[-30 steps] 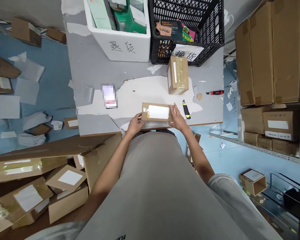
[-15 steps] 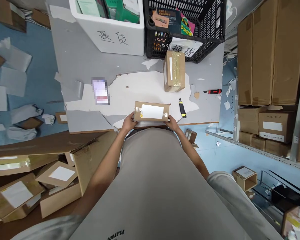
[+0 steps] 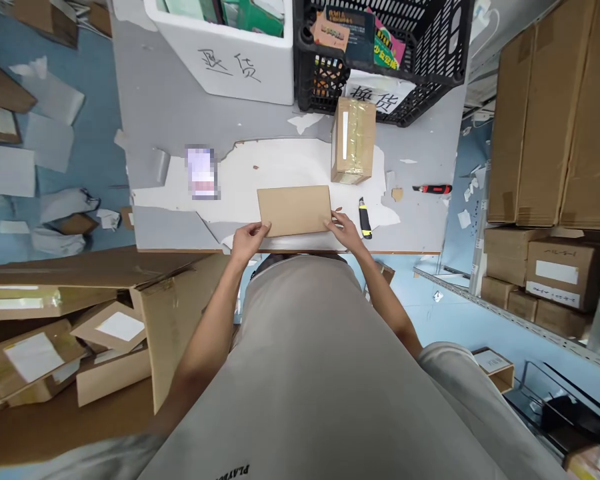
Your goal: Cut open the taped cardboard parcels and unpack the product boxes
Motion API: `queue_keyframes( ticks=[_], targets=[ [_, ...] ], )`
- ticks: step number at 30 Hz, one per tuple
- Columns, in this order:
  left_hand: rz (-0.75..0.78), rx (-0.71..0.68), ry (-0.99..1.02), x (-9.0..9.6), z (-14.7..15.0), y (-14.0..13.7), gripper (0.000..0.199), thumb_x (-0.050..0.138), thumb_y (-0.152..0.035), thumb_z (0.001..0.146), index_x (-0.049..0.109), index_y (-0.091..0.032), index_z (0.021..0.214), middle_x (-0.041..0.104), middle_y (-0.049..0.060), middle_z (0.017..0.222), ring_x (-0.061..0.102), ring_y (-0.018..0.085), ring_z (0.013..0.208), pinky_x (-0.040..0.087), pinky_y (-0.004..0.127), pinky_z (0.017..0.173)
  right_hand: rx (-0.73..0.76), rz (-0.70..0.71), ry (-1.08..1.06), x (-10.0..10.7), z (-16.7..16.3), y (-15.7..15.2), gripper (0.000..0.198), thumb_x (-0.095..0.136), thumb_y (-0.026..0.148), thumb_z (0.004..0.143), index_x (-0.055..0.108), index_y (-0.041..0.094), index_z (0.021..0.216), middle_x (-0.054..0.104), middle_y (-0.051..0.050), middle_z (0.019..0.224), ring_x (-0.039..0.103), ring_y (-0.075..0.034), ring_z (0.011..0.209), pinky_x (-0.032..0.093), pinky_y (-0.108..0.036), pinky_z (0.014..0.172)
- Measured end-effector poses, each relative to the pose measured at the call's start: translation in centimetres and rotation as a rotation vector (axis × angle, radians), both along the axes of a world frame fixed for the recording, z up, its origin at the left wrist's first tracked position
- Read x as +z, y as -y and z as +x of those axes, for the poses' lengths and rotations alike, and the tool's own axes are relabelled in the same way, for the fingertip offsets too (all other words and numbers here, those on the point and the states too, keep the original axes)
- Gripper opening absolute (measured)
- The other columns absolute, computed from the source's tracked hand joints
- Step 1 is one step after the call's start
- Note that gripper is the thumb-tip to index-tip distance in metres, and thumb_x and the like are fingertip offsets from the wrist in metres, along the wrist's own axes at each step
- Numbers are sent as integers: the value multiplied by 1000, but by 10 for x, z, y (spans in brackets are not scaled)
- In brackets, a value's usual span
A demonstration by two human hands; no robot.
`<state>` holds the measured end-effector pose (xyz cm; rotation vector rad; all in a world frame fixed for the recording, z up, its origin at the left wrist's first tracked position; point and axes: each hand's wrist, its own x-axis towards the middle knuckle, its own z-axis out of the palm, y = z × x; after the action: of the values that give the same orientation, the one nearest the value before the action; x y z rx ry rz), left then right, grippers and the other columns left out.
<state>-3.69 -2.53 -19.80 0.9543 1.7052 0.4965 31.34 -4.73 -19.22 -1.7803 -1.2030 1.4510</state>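
A small brown cardboard box (image 3: 295, 211) is held between my two hands near the table's front edge, a plain side without a label facing up. My left hand (image 3: 249, 240) pinches its lower left corner. At the lower right corner, my right hand (image 3: 344, 230) grips the box with thumb and fingers. Just right of that hand lies a black and yellow box cutter (image 3: 365, 219). A taped cardboard box (image 3: 353, 141) stands beyond, up and to the right.
A white bin (image 3: 230, 60) and a black crate (image 3: 405, 100) stand at the table's back. Right on the table lies a red and black cutter (image 3: 433, 189). On the left, a large carton (image 3: 180, 320) holds several boxes. Stacked cartons (image 3: 555, 120) fill the right side.
The held box has been turned over: its white label faced up before, and a plain brown side does now. Both hands have shifted their hold on its ends.
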Motion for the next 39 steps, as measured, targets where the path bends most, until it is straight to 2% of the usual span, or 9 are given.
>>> queue_keyframes(
  ticks=[4, 10, 15, 18, 21, 26, 30, 34, 39],
  targets=[
    [-67, 19, 17, -15, 1, 4, 59, 80, -73, 86, 86, -16, 99, 87, 12, 103, 81, 32, 111, 64, 35, 98, 44, -51, 22, -14, 1, 2, 64, 79, 74, 101, 86, 26, 144, 80, -14, 151, 81, -31, 128, 64, -49, 122],
    [-132, 279, 127, -28, 3, 25, 53, 65, -58, 94, 83, -13, 115, 85, 20, 133, 83, 29, 111, 67, 41, 100, -47, -140, 44, -32, 15, 22, 46, 66, 55, 109, 86, 25, 137, 86, -13, 146, 81, -31, 135, 66, -55, 120],
    [-93, 167, 29, -28, 7, 30, 45, 73, -31, 74, 86, -16, 113, 89, 15, 122, 83, 33, 116, 65, 45, 110, 27, -133, 55, -38, 8, 26, 34, 69, 32, 101, 90, 24, 126, 88, -9, 141, 83, -30, 133, 63, -52, 125],
    [-52, 124, -29, -22, 9, 26, 45, 74, -24, 70, 88, -15, 112, 90, 11, 109, 83, 34, 111, 66, 45, 109, 43, -114, 84, -35, 2, 22, 35, 72, 27, 95, 91, 22, 124, 88, -10, 142, 86, -30, 122, 64, -50, 124],
    [-11, 131, -32, -10, 10, 19, 45, 79, -26, 75, 88, -12, 117, 89, 10, 102, 85, 33, 108, 66, 44, 109, 24, -57, 75, -26, 2, 14, 33, 78, 35, 94, 92, 22, 121, 88, -11, 138, 85, -30, 117, 68, -48, 117],
    [193, 160, -63, 16, 12, 4, 42, 83, -37, 90, 89, -13, 123, 89, 14, 122, 85, 32, 116, 66, 45, 115, -65, 99, 48, -5, 6, -8, 44, 87, 61, 94, 94, 23, 115, 87, -10, 125, 83, -30, 118, 68, -47, 117],
    [278, 133, -115, 28, 13, -7, 38, 79, -39, 96, 91, -14, 123, 88, 14, 126, 84, 30, 117, 65, 43, 115, -113, 126, 91, 7, 3, -20, 47, 85, 65, 97, 95, 22, 114, 88, -9, 113, 83, -29, 113, 68, -47, 116],
    [226, 119, -112, 25, 11, -8, 35, 80, -41, 95, 92, -15, 114, 90, 13, 119, 84, 31, 114, 66, 42, 112, -127, 83, 116, 10, 1, -17, 42, 84, 59, 99, 95, 21, 112, 90, -10, 119, 83, -30, 117, 67, -47, 117],
    [143, 148, 6, 7, 3, 0, 43, 69, -47, 102, 89, -13, 120, 89, 15, 124, 83, 31, 122, 65, 41, 113, -121, 55, 134, 5, 5, -3, 41, 74, 58, 107, 94, 24, 118, 89, -11, 132, 81, -32, 129, 64, -49, 123]
  ],
)
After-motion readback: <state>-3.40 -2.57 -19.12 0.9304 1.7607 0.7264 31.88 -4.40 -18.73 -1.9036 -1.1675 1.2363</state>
